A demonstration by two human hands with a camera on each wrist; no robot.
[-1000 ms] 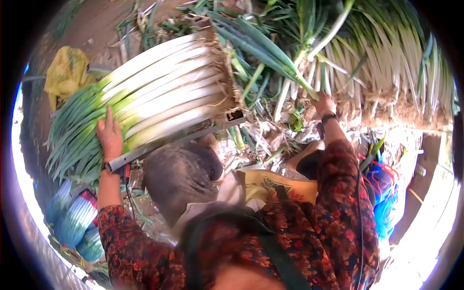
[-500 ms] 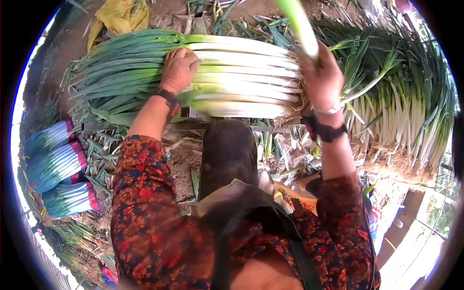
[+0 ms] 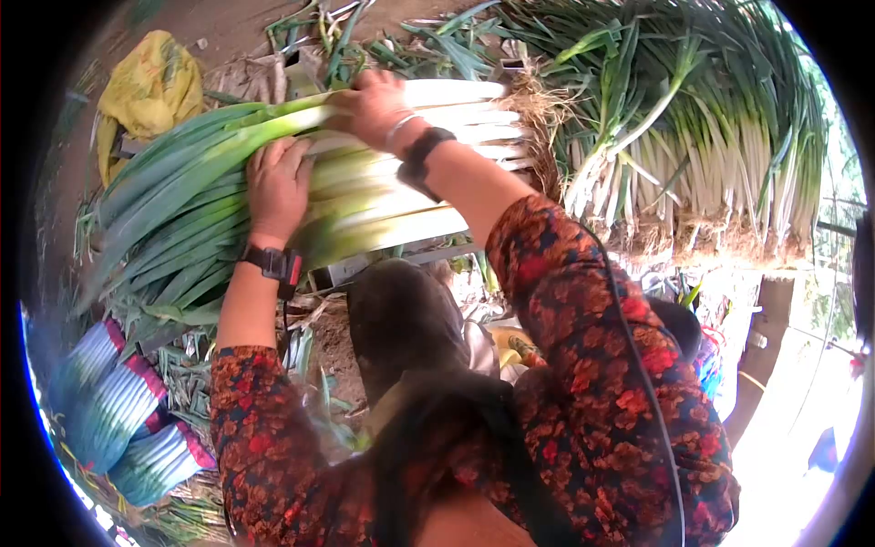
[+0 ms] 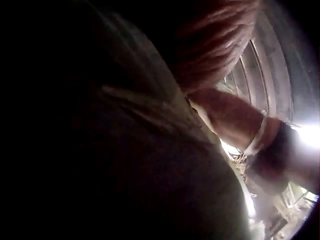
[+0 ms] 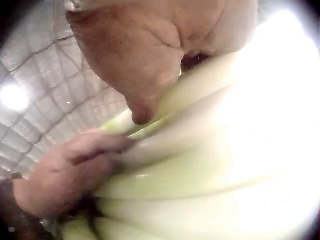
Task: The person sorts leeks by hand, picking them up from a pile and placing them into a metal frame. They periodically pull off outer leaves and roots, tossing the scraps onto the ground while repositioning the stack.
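A thick layer of long green onions (image 3: 401,205), white stalks to the right and green leaves to the left, lies on a metal rack in front of me. My right hand (image 3: 374,109) grips one green onion (image 3: 314,117) along the layer's far edge; in the right wrist view the thumb (image 5: 142,112) comes down beside its pale stalk. Just left of it, my left hand (image 3: 278,190) rests on the layer where white turns to green, fingers pointing away from me. Most of the left wrist view is dark, with the right wrist's band (image 4: 272,155) at its right.
A big heap of untrimmed green onions (image 3: 693,155) with roots stands at the right. Tied bundles (image 3: 114,415) lie at lower left. A yellow sack (image 3: 155,87) is at the far left. Loose leaves litter the ground, and my knee (image 3: 401,310) is near the rack.
My right hand went from the heap at the right, picked up a green onion and brought it left onto the layer. My left hand stayed on the layer while the view swung.
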